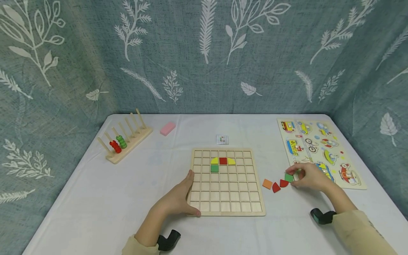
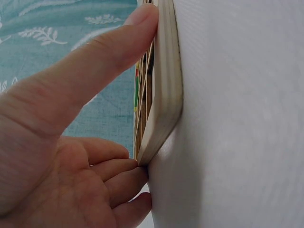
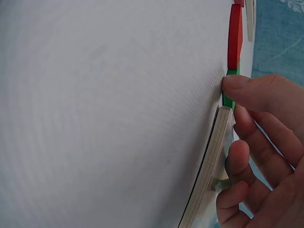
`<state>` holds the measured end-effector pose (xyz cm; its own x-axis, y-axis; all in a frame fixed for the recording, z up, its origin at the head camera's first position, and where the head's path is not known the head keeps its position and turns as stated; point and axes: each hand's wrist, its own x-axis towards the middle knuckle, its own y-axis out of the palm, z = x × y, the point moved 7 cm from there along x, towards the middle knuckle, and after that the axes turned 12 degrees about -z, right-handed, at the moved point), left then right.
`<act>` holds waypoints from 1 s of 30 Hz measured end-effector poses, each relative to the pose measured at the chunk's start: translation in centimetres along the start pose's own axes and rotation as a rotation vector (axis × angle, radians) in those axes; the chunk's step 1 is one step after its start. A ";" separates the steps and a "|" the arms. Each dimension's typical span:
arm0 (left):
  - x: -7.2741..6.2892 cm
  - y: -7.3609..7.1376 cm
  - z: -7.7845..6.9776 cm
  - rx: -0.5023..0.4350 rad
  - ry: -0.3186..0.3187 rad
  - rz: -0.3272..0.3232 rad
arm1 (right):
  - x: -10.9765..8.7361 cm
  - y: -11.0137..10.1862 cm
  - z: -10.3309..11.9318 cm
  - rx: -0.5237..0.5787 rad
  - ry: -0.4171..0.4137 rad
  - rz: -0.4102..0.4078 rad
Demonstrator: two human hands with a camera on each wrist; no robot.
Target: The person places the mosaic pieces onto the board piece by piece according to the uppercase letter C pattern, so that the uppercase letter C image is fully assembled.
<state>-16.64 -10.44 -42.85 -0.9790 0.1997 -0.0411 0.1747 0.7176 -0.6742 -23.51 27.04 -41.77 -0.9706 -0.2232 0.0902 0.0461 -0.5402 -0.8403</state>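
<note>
A wooden grid board point(image 1: 223, 186) lies flat in the middle of the table. In its upper rows sit a red square point(image 1: 223, 161) between two yellow quarter-round pieces, and a green square point(image 1: 214, 168) below the left one. My left hand point(image 1: 177, 196) rests spread at the board's near left corner, thumb on the front edge and fingers along the left side. Right of the board, my right hand point(image 1: 307, 177) pinches a green square tile point(image 1: 288, 177) between thumb and finger, low by the table. Beside that tile lie two red quarter-round pieces point(image 1: 276, 187) and an orange square point(image 1: 267, 183).
A small pattern card point(image 1: 222, 139) lies behind the board. Far left stands a peg rack point(image 1: 129, 145) with red and green beads, near a pink block point(image 1: 167, 128). At right, a vehicle picture puzzle point(image 1: 291, 134) lies partly under my right hand. A patterned curtain point(image 1: 191, 88) hangs behind.
</note>
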 end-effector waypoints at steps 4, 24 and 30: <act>0.0 0.0 0.0 0.005 -0.001 -0.001 | 0.0 0.0 0.0 0.001 -0.002 -0.003; 0.0 -0.1 -0.1 0.005 0.007 -0.005 | -0.1 -0.1 0.0 0.011 0.018 -0.022; -0.1 -0.2 -0.3 0.012 0.012 -0.006 | 0.0 -0.2 0.4 0.019 0.017 -0.022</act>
<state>-16.55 -10.43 -42.48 -0.9787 0.2034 -0.0284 0.1675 0.7107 -0.6833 -23.39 26.79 -41.42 -0.9752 -0.1976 0.0998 0.0287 -0.5600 -0.8280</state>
